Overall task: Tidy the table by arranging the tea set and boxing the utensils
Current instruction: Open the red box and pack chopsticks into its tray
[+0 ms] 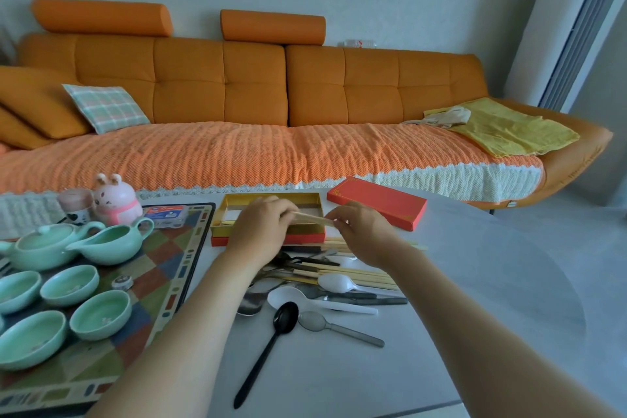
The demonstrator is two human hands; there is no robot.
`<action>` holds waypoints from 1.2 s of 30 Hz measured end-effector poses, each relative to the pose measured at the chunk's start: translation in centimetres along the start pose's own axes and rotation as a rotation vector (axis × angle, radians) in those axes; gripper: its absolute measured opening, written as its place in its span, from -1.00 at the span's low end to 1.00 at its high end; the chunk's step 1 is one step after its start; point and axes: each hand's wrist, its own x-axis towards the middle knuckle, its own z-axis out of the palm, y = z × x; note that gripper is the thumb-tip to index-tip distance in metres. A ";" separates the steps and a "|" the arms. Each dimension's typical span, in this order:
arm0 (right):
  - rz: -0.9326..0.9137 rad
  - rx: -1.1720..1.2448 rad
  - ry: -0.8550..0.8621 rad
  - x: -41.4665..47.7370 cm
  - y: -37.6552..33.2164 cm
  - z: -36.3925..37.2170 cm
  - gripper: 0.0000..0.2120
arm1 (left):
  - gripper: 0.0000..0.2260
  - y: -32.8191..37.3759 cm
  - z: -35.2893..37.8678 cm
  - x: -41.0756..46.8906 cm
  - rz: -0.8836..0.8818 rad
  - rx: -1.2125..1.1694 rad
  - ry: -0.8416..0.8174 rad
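An open red box with a gold lining [237, 202] lies at the table's far middle. My left hand [263, 231] and my right hand [359, 231] hold a pair of wooden chopsticks [314, 219] between them, just over the box's front edge. Below the hands lies a heap of utensils: more chopsticks [353, 273], white plastic spoons [334, 283], a black spoon [274, 332], a grey spoon [315, 322] and metal pieces. The mint-green tea set stands on a patterned mat [163, 282] at the left: teapot [42, 246], pitcher [108, 243] and several cups [100, 314].
The red box lid [376, 202] lies right of the box. A pink rabbit figure [115, 200], a small jar [76, 204] and a blue packet [166, 214] stand behind the tea set. An orange sofa [254, 85] runs behind the table. The white tabletop [475, 282] curves off right.
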 end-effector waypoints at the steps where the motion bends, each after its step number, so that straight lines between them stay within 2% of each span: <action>1: -0.007 -0.003 0.029 0.1 -0.1 0.3 -0.74 | -0.85 -0.8 -0.5 0.0 -0.054 -0.034 0.025; 4: -0.008 0.035 0.128 0.8 -0.5 1.4 -0.66 | -0.86 -2.9 -1.6 -0.3 -0.167 -0.038 0.074; 7: 0.011 0.058 0.174 1.8 -1.4 2.3 -0.68 | -0.86 -4.2 -2.2 -0.6 -0.196 0.054 0.093; 12: 0.031 0.042 0.216 3.7 -2.4 4.0 -0.71 | -0.65 -5.5 -2.4 -1.0 -0.168 0.234 0.049; 17: 0.087 -0.096 0.141 4.7 -3.1 5.3 -0.68 | -0.65 -5.3 -1.6 -1.5 -0.099 0.228 -0.159; 21: 0.118 -0.080 0.095 5.1 -3.6 5.8 -0.68 | -0.56 -5.3 -1.6 -1.5 -0.115 0.343 -0.324; 25: 0.033 -0.057 0.002 4.6 -3.8 5.9 -0.68 | -0.55 -5.4 -1.4 -1.3 -0.144 0.332 -0.322; 28: -0.005 -0.085 -0.074 4.2 -3.7 5.7 -0.67 | -0.61 -5.0 -1.1 -1.1 -0.105 0.280 -0.246; 30: -0.017 -0.070 -0.096 4.0 -3.6 5.2 -0.67 | -0.64 -4.5 -1.0 -1.1 -0.084 0.254 -0.257; 33: 0.009 0.016 -0.044 3.7 -3.2 4.5 -0.68 | -0.60 -4.2 -0.8 -1.1 -0.080 0.315 -0.325; 36: 0.010 0.049 0.051 3.4 -2.2 3.7 -0.69 | -0.57 -3.8 -0.7 -1.0 -0.097 0.304 -0.318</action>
